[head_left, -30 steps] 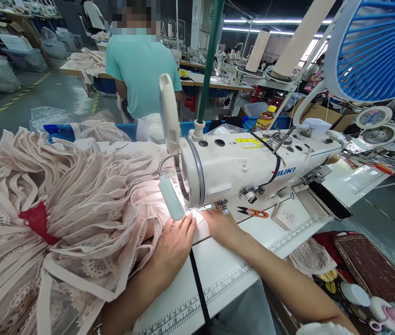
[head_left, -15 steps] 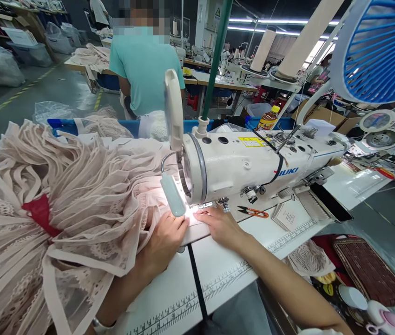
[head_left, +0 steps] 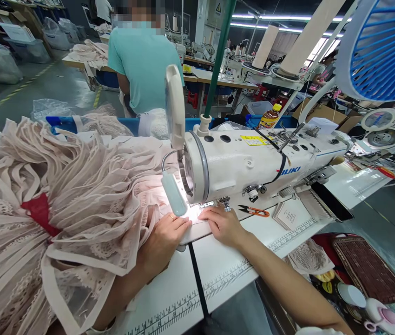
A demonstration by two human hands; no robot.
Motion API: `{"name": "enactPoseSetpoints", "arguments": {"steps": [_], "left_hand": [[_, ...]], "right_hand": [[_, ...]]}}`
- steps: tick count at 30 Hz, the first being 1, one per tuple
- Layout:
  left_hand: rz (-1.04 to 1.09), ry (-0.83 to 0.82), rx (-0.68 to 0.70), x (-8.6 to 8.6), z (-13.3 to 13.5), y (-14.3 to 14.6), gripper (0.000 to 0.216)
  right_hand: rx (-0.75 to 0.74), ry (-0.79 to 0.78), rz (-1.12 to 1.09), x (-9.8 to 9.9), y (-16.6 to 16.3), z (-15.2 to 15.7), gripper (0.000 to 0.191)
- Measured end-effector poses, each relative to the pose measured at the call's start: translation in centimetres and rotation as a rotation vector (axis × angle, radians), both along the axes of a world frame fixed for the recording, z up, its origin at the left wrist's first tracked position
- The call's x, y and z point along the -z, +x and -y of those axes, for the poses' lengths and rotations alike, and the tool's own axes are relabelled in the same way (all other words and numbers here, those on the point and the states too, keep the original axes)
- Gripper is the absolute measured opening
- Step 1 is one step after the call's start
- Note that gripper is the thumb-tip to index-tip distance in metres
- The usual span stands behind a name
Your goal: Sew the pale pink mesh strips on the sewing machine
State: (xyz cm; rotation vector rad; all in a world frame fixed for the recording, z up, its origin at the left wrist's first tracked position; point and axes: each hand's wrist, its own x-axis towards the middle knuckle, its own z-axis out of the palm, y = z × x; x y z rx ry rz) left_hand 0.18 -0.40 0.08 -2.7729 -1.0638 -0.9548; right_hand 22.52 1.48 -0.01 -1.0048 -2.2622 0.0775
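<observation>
Beneath the head of a white sewing machine (head_left: 232,163), both of my hands are at a brightly lit piece of pale pink fabric (head_left: 193,211). My left hand (head_left: 169,235) lies on the near left of the needle area, fingers together and closed on the cloth. On the other side, my right hand (head_left: 224,225) pinches the fabric edge close to the presser foot, its fingertips partly lost in the glare. A pale lamp (head_left: 174,193) hangs just above the left fingers. Left of my hands is a big bundle of beige mesh and lace pieces (head_left: 89,186), tied with a red strip (head_left: 40,214).
Orange-handled thread snips (head_left: 253,211) lie right of my right hand, beside a stack of small cards (head_left: 286,215). A ruler tape (head_left: 169,316) runs along the table front. A blue fan (head_left: 385,51) hangs upper right. A person in a turquoise shirt (head_left: 145,70) sits ahead.
The whole view has shifted slightly. Both hands stay at the fabric by the needle, with the fingers in nearly the same pose.
</observation>
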Motion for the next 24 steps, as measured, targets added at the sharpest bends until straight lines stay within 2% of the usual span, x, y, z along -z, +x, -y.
{"name": "enactPoseSetpoints", "arguments": {"steps": [4, 13, 20, 24], "left_hand": [[-0.003, -0.010, -0.008, -0.05, -0.02, -0.08, 0.033], [0.006, -0.161, -0.033, 0.25, 0.16, -0.38, 0.036], [-0.030, -0.123, 0.001, 0.27, 0.05, -0.08, 0.037], [-0.085, -0.134, -0.035, 0.74, 0.22, 0.11, 0.036]], "right_hand": [[-0.007, -0.006, -0.012, -0.07, 0.04, 0.03, 0.033], [-0.008, -0.018, -0.007, 0.00, 0.06, -0.05, 0.033], [-0.066, -0.058, -0.019, -0.37, 0.03, 0.05, 0.032], [-0.136, -0.095, 0.041, -0.92, 0.09, 0.24, 0.035]]}}
